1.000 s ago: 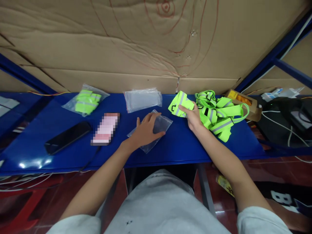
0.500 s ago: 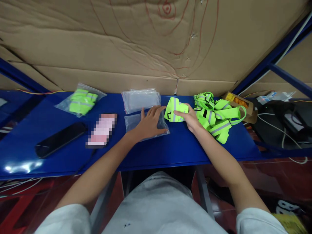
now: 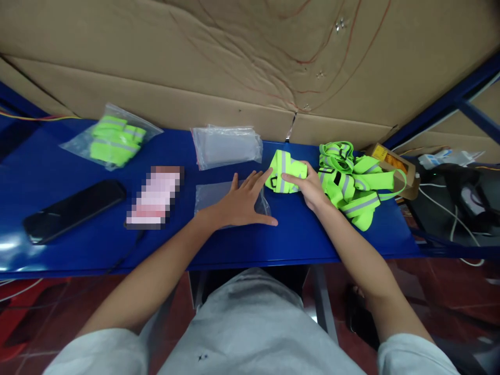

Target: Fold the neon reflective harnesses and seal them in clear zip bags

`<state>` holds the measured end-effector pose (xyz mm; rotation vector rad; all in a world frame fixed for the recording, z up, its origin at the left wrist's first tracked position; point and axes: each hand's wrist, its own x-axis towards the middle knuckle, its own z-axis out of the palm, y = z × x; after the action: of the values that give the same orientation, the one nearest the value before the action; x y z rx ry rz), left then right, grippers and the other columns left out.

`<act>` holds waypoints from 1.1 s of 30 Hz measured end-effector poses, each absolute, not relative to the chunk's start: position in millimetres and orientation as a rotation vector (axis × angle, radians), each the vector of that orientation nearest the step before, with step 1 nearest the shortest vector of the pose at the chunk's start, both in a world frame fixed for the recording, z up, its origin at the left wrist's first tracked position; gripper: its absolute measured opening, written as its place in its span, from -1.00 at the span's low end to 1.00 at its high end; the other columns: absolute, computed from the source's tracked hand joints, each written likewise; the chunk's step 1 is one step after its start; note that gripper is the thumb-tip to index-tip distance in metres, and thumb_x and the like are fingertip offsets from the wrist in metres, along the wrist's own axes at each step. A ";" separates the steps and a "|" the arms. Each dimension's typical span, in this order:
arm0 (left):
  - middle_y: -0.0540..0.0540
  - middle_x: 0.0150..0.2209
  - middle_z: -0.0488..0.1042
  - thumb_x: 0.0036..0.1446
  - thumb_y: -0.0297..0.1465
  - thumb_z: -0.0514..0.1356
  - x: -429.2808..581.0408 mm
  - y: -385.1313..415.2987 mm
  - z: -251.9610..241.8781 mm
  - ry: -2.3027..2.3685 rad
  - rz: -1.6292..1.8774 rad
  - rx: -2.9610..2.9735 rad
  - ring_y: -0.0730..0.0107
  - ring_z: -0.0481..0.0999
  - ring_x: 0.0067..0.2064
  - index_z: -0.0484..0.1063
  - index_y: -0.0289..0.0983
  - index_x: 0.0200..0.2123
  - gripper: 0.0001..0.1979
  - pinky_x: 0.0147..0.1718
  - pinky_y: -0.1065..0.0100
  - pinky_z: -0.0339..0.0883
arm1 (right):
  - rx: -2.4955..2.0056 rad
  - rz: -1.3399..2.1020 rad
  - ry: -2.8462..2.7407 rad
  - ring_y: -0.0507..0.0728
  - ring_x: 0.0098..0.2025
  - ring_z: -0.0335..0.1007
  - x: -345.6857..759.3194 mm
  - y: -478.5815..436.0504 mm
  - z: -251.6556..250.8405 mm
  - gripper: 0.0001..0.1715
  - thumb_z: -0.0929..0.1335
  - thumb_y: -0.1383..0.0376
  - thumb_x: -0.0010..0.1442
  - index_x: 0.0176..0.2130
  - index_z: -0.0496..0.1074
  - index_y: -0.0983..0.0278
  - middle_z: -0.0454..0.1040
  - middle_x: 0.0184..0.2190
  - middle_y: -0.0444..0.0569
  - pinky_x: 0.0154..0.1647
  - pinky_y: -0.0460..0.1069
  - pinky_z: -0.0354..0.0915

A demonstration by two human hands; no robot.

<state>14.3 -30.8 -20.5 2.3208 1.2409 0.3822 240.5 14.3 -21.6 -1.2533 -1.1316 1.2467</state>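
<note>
My left hand (image 3: 240, 203) lies flat, fingers spread, on an empty clear plastic bag (image 3: 213, 194) on the blue table (image 3: 78, 239). My right hand (image 3: 310, 185) grips a folded neon-green reflective strap (image 3: 283, 169) just right of the bag's opening, and my left fingertips touch the strap. A loose pile of the same green straps (image 3: 351, 179) lies right beside my right hand.
A stack of empty clear bags (image 3: 226, 146) sits behind the bag. A sealed bag holding green straps (image 3: 109, 140) lies at far left. A black phone (image 3: 72, 208) and a blurred pink card (image 3: 154, 198) lie left. A small cardboard box (image 3: 394, 164) and cables (image 3: 449, 208) sit right.
My right hand has carried the folded strap left from the pile to the bag's opening. My left hand has flattened the bag and slid it square on the table.
</note>
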 end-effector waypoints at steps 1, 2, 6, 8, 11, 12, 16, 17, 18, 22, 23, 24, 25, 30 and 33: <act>-0.40 0.57 -0.18 0.01 0.30 0.30 12.5 -32.2 -18.4 1.234 0.328 2.328 -0.30 -0.25 0.59 -0.46 -0.12 0.56 0.36 0.42 -0.45 -0.48 | -1.257 1.242 -1.134 0.15 -0.14 0.55 240.7 14.4 -21.9 -0.24 0.68 0.15 -0.26 -0.08 0.45 0.19 0.62 -0.19 -0.15 -0.04 0.07 0.47; -0.40 0.57 -0.19 -0.01 0.29 0.32 11.1 -33.3 -16.9 1.230 0.282 2.343 -0.30 -0.25 0.59 -0.47 -0.12 0.56 0.38 0.42 -0.46 -0.47 | -1.261 1.244 -1.137 0.16 -0.13 0.55 240.9 14.5 -22.1 -0.25 0.67 0.15 -0.25 -0.08 0.45 0.19 0.62 -0.19 -0.15 -0.03 0.07 0.47; -0.41 0.54 -0.02 0.06 0.17 0.36 11.0 -32.6 -17.6 1.281 0.332 2.418 -0.29 -0.02 0.55 -0.37 -0.11 0.56 0.29 0.43 -0.47 -0.36 | -1.265 1.265 -1.124 0.16 -0.13 0.55 240.2 13.4 -23.0 -0.26 0.67 0.13 -0.23 -0.09 0.44 0.19 0.61 -0.18 -0.15 -0.03 0.07 0.48; -0.39 0.49 0.11 0.10 0.09 0.38 13.1 -29.5 -20.6 1.337 0.479 2.405 -0.23 0.14 0.50 -0.35 -0.13 0.56 0.24 0.45 -0.39 -0.23 | -1.251 1.295 -1.109 0.15 -0.12 0.55 238.1 11.3 -23.3 -0.25 0.68 0.14 -0.24 -0.08 0.44 0.19 0.61 -0.17 -0.15 -0.02 0.06 0.47; -0.40 0.46 0.18 0.09 0.05 0.41 15.9 -24.3 -26.0 1.388 0.635 2.376 -0.21 0.24 0.45 -0.36 -0.15 0.56 0.26 0.44 -0.32 -0.09 | -1.224 1.374 -1.107 0.13 -0.13 0.54 233.9 6.8 -21.4 -0.25 0.68 0.16 -0.23 -0.08 0.44 0.19 0.61 -0.17 -0.15 -0.03 0.04 0.46; -0.40 0.46 0.18 0.07 0.07 0.42 16.5 -23.0 -27.8 1.380 0.656 2.375 -0.22 0.23 0.45 -0.37 -0.14 0.56 0.29 0.43 -0.32 -0.07 | -1.225 1.391 -1.127 0.12 -0.15 0.53 232.7 5.2 -19.9 -0.26 0.68 0.17 -0.23 -0.09 0.44 0.20 0.60 -0.18 -0.15 -0.06 0.03 0.45; -0.37 0.49 0.12 0.02 0.09 0.44 16.1 -20.6 -32.3 1.312 0.726 2.380 -0.21 0.19 0.47 -0.42 -0.04 0.55 0.34 0.43 -0.30 -0.05 | -1.283 1.323 -1.318 0.09 -0.24 0.45 231.2 -0.2 -11.6 -0.29 0.68 0.18 -0.24 -0.12 0.45 0.21 0.56 -0.25 -0.17 -0.16 -0.01 0.38; -0.37 0.49 0.11 0.01 0.09 0.45 15.0 -20.7 -32.3 1.296 0.725 2.372 -0.21 0.18 0.48 -0.44 -0.03 0.55 0.35 0.43 -0.30 -0.05 | -1.292 1.302 -1.360 0.08 -0.25 0.43 231.5 -0.9 -9.8 -0.29 0.67 0.17 -0.24 -0.12 0.45 0.21 0.56 -0.25 -0.17 -0.17 -0.01 0.36; -0.38 0.50 0.09 -0.01 0.11 0.45 13.6 -20.9 -32.0 1.278 0.701 2.363 -0.23 0.15 0.49 -0.46 -0.04 0.55 0.39 0.43 -0.32 -0.08 | -1.296 1.287 -1.390 0.08 -0.26 0.42 231.7 -1.4 -8.4 -0.29 0.67 0.15 -0.23 -0.11 0.45 0.21 0.56 -0.25 -0.17 -0.18 -0.01 0.35; -0.46 0.52 -0.01 -0.09 0.14 0.47 7.0 -21.7 -28.3 1.259 0.480 2.350 -0.40 -0.04 0.54 -0.52 -0.10 0.55 0.48 0.41 -0.49 -0.31 | -1.319 1.257 -1.408 0.07 -0.28 0.39 231.8 -1.1 -8.0 -0.29 0.67 0.11 -0.24 -0.13 0.44 0.22 0.53 -0.28 -0.17 -0.21 -0.01 0.33; -0.46 0.51 0.02 -0.07 0.10 0.47 6.0 -21.6 -27.3 1.271 0.451 2.355 -0.39 -0.02 0.53 -0.52 -0.11 0.55 0.46 0.41 -0.49 -0.31 | -1.323 1.271 -1.404 0.07 -0.28 0.39 232.0 -0.6 -8.7 -0.29 0.67 0.10 -0.24 -0.14 0.43 0.22 0.53 -0.28 -0.17 -0.21 -0.02 0.32; -0.44 0.49 0.07 -0.05 0.06 0.47 5.4 -21.4 -26.4 1.282 0.444 2.360 -0.37 0.05 0.52 -0.51 -0.10 0.55 0.44 0.42 -0.47 -0.28 | -1.321 1.305 -1.404 0.08 -0.27 0.39 232.7 0.1 -9.2 -0.29 0.67 0.10 -0.24 -0.15 0.43 0.21 0.53 -0.28 -0.17 -0.21 -0.02 0.33; -0.42 0.47 0.12 -0.03 0.02 0.47 5.3 -21.2 -25.4 1.286 0.453 2.362 -0.32 0.13 0.49 -0.50 -0.10 0.55 0.42 0.43 -0.43 -0.23 | -1.315 1.353 -1.410 0.08 -0.25 0.41 234.4 1.0 -9.2 -0.30 0.66 0.10 -0.23 -0.15 0.43 0.21 0.54 -0.26 -0.17 -0.19 -0.01 0.33; -0.34 0.48 0.13 -0.02 -0.08 0.49 6.5 -21.0 -18.7 1.202 0.564 2.334 -0.20 0.25 0.44 -0.52 -0.05 0.55 0.41 0.44 -0.28 -0.04 | -1.312 1.504 -1.473 0.09 -0.22 0.45 257.4 7.7 3.6 -0.37 0.65 0.13 -0.13 -0.10 0.47 0.19 0.55 -0.24 -0.18 -0.16 -0.02 0.32; -0.31 0.46 0.20 0.01 -0.13 0.49 6.9 -22.6 -15.9 1.153 0.600 2.334 -0.13 0.24 0.46 -0.49 -0.03 0.55 0.37 0.45 -0.23 -0.06 | -1.377 1.544 -1.579 0.08 -0.23 0.46 272.8 9.0 18.4 -0.40 0.65 0.14 -0.11 -0.10 0.50 0.17 0.56 -0.26 -0.20 -0.19 -0.04 0.31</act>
<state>6.9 -22.6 -15.9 2.3338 1.1529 0.6005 272.8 9.0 18.4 -1.3768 -1.5793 1.5438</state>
